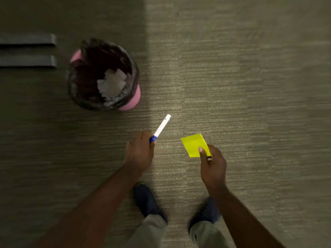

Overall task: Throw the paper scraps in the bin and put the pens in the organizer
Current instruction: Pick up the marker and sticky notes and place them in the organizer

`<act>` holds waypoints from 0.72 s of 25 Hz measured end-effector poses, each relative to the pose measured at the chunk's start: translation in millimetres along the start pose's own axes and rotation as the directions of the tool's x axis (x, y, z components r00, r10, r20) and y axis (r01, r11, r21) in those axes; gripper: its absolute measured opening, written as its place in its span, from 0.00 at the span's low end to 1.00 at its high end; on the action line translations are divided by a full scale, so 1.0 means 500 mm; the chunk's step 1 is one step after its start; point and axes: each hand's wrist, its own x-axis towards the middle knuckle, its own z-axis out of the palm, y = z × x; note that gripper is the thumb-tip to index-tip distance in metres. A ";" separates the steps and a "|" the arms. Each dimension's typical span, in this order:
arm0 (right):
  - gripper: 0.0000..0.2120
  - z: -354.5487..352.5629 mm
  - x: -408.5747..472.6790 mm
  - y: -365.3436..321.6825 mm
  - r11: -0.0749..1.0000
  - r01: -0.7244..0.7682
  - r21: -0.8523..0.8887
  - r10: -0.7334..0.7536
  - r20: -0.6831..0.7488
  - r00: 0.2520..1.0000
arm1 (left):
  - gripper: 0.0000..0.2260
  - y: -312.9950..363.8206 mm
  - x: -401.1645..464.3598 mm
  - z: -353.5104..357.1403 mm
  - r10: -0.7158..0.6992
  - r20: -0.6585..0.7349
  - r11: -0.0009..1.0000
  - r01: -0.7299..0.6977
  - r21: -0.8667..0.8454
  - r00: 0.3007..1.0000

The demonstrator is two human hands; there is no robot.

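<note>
I look straight down at a carpeted floor. A pink bin [135,97] lined with a black bag stands at the upper left, with white crumpled paper [112,83] inside. My left hand [139,153] is shut on a white pen [162,127] with a blue band, its tip pointing up and right, just below and right of the bin. My right hand [213,167] pinches a yellow paper scrap [194,144] under the thumb; a small dark object shows at the fingers, too small to tell. No organizer is in view.
Two grey flat bars [26,51], perhaps furniture feet, lie at the far left beside the bin. My two dark shoes [146,201] and light trouser legs stand at the bottom. Carpet [250,86] stretches to the right.
</note>
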 end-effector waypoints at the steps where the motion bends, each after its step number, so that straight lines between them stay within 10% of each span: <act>1: 0.06 -0.026 -0.016 -0.080 0.999 0.035 0.025 -0.035 -0.005 0.999 | 0.08 0.000 -0.034 -0.071 -0.016 -0.028 0.998 0.015 -0.054 0.999; 7: 0.05 -0.184 -0.116 -0.509 0.969 0.230 0.086 -0.235 0.057 0.970 | 0.05 0.000 -0.284 -0.454 -0.297 -0.086 0.753 0.178 -0.634 0.951; 18: 0.08 -0.246 -0.282 -1.005 0.858 0.402 0.320 -0.475 0.194 0.859 | 0.04 -0.039 -0.509 -0.898 -0.342 -0.235 0.623 0.033 -0.782 0.910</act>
